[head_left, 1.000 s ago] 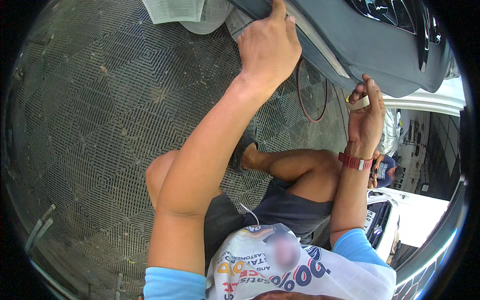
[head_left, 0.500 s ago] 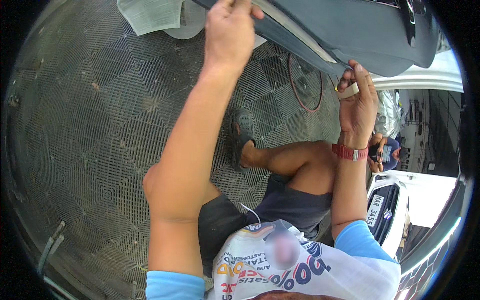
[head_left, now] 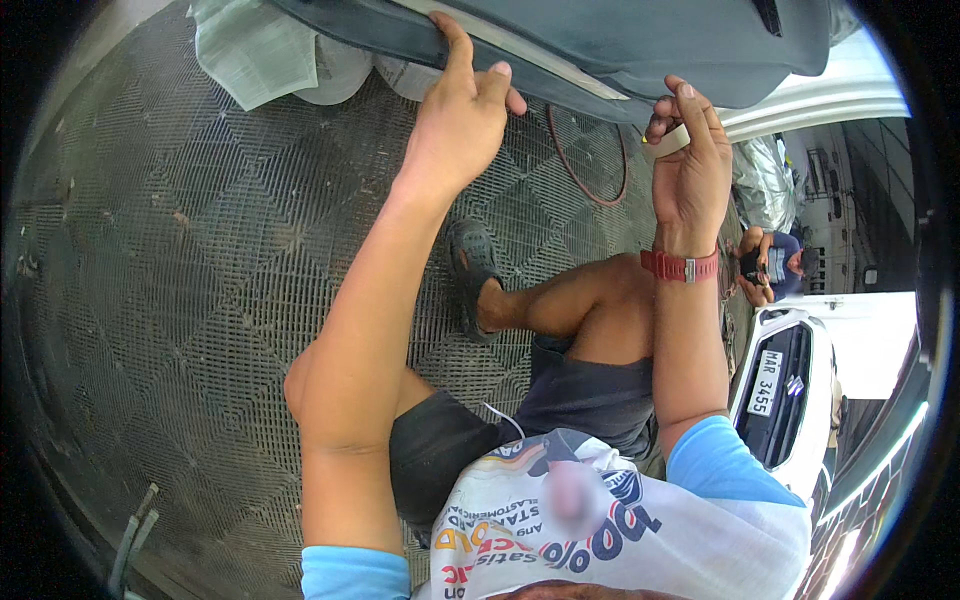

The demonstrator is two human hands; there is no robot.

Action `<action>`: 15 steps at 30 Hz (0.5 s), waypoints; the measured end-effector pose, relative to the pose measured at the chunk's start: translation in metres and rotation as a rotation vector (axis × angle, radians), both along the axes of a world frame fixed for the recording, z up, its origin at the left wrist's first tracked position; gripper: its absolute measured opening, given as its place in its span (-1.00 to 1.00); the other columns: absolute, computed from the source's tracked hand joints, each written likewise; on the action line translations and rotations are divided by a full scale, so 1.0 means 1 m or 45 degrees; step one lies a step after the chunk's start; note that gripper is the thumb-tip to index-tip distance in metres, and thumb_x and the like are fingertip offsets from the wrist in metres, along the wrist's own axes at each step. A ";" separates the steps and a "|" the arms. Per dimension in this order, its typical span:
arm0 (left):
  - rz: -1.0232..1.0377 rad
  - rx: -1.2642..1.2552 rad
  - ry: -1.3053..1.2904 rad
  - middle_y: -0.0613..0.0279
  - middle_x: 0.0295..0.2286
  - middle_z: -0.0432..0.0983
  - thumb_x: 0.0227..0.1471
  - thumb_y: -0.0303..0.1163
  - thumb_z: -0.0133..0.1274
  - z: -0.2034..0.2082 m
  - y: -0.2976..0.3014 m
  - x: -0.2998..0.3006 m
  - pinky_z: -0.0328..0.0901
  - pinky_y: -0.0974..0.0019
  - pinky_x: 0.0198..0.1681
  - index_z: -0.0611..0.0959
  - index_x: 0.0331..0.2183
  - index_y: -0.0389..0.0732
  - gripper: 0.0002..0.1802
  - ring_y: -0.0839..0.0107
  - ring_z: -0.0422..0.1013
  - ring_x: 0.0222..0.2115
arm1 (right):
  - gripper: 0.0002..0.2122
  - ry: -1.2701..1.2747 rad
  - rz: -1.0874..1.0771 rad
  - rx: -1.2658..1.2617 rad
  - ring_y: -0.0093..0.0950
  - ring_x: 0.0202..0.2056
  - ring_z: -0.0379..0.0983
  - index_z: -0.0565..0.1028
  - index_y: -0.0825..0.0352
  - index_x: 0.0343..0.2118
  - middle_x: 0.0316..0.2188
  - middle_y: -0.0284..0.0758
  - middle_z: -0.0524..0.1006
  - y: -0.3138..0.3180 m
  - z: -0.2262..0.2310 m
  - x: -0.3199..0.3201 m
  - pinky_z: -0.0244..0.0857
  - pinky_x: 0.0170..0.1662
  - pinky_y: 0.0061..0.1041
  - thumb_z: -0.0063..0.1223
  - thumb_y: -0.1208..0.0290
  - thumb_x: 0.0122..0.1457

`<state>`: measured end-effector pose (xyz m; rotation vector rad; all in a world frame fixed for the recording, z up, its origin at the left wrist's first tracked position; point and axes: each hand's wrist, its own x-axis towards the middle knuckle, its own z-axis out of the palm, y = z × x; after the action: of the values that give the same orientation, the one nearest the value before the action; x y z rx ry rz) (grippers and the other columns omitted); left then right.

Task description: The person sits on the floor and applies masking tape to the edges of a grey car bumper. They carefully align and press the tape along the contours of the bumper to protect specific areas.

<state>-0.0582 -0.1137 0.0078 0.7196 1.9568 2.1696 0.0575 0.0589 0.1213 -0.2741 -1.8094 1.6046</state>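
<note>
A dark grey car body panel (head_left: 680, 50), perhaps a bumper or sill, spans the top of the view. Along its lower part runs a pale strip (head_left: 530, 48), which looks like masking tape. My left hand (head_left: 455, 125) is at the panel's lower edge, index fingertip against the panel beside the strip, thumb and other fingers apart and holding nothing visible. Near the strip's right end, my right hand (head_left: 695, 165) has its fingers curled around a cream roll of masking tape (head_left: 668, 143). Its fingertips are close to the panel edge.
Pale translucent sheets (head_left: 250, 55) hang or lie below the panel at upper left. A thin reddish hose (head_left: 580, 180) loops on the dark grid floor mat (head_left: 240, 250). At right are a crouching person (head_left: 775, 262), a white car (head_left: 785, 390) and silvery wrapping (head_left: 765, 185).
My left hand has shifted right along the panel and nearer to me, its index finger now extended. My right hand keeps the tape roll near the strip's end. The whole view has shifted.
</note>
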 end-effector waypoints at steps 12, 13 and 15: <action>-0.267 -0.183 0.077 0.17 -0.39 0.69 0.34 -0.25 -0.07 -0.003 0.052 0.043 0.42 0.14 -0.06 -0.36 0.38 -0.35 -0.02 0.13 0.62 -0.27 | -0.73 -0.001 -0.588 0.152 -0.66 -0.31 0.46 0.57 0.45 0.02 -0.25 -0.36 0.59 0.074 0.045 0.175 0.32 -0.29 -0.71 0.12 0.41 0.36; -0.211 -0.182 0.096 0.16 -0.39 0.69 0.33 -0.26 -0.06 -0.008 0.055 0.046 0.42 0.13 -0.07 -0.36 0.38 -0.35 -0.02 0.13 0.62 -0.29 | -0.75 0.052 -0.715 0.160 -0.68 -0.32 0.43 0.57 0.43 0.01 -0.28 -0.37 0.58 0.048 0.047 0.183 0.30 -0.30 -0.71 0.10 0.42 0.37; 0.048 -0.080 0.188 0.13 -0.39 0.67 0.32 -0.29 -0.04 -0.012 0.062 0.052 0.44 0.11 -0.14 -0.35 0.38 -0.36 -0.01 0.13 0.60 -0.36 | -0.74 -0.051 -0.793 0.271 -0.71 -0.34 0.40 0.56 0.42 0.03 -0.18 -0.33 0.61 0.048 0.056 0.238 0.29 -0.30 -0.71 0.09 0.40 0.38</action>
<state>-0.0063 -0.0512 -0.0040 0.8621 2.1153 2.1209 0.2955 0.1072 0.1776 -0.6947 -1.6795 0.9718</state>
